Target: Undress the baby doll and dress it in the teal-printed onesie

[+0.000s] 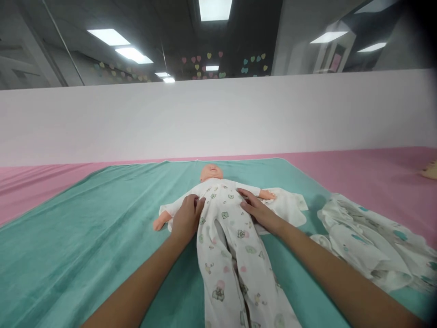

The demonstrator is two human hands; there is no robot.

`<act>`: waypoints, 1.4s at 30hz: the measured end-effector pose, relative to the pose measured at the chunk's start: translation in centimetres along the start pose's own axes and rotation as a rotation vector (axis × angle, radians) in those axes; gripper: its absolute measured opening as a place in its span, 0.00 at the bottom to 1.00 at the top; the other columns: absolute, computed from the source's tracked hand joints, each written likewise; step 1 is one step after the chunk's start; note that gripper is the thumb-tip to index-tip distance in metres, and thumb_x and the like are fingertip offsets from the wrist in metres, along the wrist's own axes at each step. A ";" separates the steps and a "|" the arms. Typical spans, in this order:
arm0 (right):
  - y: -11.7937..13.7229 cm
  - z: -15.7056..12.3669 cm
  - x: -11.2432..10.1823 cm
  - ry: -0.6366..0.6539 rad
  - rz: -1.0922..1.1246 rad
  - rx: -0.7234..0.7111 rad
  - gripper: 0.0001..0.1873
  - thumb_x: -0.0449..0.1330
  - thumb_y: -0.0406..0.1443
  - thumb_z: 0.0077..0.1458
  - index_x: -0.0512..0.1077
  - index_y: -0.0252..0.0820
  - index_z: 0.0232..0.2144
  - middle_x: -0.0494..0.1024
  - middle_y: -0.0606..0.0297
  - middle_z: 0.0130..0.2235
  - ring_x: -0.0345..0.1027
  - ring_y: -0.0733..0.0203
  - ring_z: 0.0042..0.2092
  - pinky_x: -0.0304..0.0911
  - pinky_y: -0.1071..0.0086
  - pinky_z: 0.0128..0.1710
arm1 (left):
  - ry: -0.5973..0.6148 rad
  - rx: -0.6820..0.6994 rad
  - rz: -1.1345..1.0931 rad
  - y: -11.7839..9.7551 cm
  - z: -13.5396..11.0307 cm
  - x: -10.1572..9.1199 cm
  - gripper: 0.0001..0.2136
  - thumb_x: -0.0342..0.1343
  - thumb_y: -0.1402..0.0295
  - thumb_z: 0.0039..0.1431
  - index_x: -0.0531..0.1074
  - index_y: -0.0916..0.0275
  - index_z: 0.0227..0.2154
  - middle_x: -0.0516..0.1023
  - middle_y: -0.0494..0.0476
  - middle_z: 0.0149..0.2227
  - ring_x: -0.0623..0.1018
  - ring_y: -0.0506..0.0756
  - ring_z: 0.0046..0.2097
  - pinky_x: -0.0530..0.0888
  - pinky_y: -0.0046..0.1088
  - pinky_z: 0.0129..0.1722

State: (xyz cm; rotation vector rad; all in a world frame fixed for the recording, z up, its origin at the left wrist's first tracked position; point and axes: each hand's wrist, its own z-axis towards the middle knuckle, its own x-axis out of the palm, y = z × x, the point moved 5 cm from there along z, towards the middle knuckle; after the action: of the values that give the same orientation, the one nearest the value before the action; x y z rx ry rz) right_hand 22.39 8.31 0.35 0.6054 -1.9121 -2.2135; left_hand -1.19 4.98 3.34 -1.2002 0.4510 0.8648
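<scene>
Your left hand (187, 216) curls against the left side of the printed pants (224, 214) on the doll (211, 172), lying with its head far on the teal sheet (85, 237); I cannot tell if it grips. Your right hand (261, 212) rests on their right side, fingers loosely apart. The pants' small prints are too fine to read.

Doll (211, 172) face up, arms spread, head near far edge of teal sheet (85, 246); white animal-print garment (225, 214) covers its torso, legs toward near edge.
</scene>
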 end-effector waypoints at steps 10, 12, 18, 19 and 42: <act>-0.6 0.0 -1.0 0.016 -0.035 0.012 0.38 0.58 0.50 0.50 0.49 0.56 0.61 0.51 0.60 0.63 0.53 0.52 0.59 0.55 0.56 0.55 | 0.166 -0.026 -0.276 -0.1 -1.0 0.8 0.29 0.47 0.48 0.56 0.57 0.58 0.56 0.65 0.60 0.55 0.69 0.59 0.51 0.66 0.35 0.49; -0.8 0.1 -1.3 0.014 -0.038 0.028 0.40 0.59 0.50 0.49 0.46 0.58 0.61 0.52 0.60 0.62 0.57 0.53 0.57 0.58 0.57 0.52 | 0.187 -0.026 -0.311 -0.1 -1.0 0.9 0.30 0.49 0.49 0.55 0.56 0.59 0.57 0.62 0.60 0.58 0.67 0.59 0.54 0.66 0.35 0.51; -1.0 0.0 -1.9 0.014 -0.027 0.049 0.44 0.62 0.47 0.46 0.45 0.59 0.61 0.55 0.60 0.58 0.63 0.55 0.50 0.64 0.59 0.46 | 0.284 0.004 -0.372 -0.1 -0.7 0.8 0.32 0.53 0.54 0.54 0.54 0.60 0.59 0.62 0.60 0.59 0.63 0.59 0.58 0.65 0.33 0.54; -1.0 0.0 -1.9 0.019 -0.027 0.053 0.44 0.62 0.47 0.46 0.45 0.59 0.61 0.56 0.59 0.58 0.64 0.55 0.50 0.65 0.59 0.46 | 0.312 0.004 -0.382 -0.1 -0.6 0.8 0.32 0.54 0.55 0.53 0.54 0.61 0.59 0.61 0.61 0.59 0.63 0.59 0.58 0.65 0.34 0.55; 0.3 -0.7 -1.2 0.087 0.044 0.034 0.33 0.62 0.45 0.49 0.58 0.51 0.56 0.65 0.61 0.57 0.62 0.52 0.54 0.62 0.58 0.51 | 0.331 -0.066 -0.335 0.4 -0.1 0.4 0.29 0.57 0.55 0.48 0.60 0.61 0.52 0.68 0.57 0.42 0.70 0.55 0.42 0.69 0.32 0.41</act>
State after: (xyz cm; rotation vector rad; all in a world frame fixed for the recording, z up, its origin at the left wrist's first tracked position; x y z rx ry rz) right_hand 23.68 8.02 0.79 0.6475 -1.9046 -2.0962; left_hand -1.23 5.10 2.74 -1.4387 0.4719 0.3965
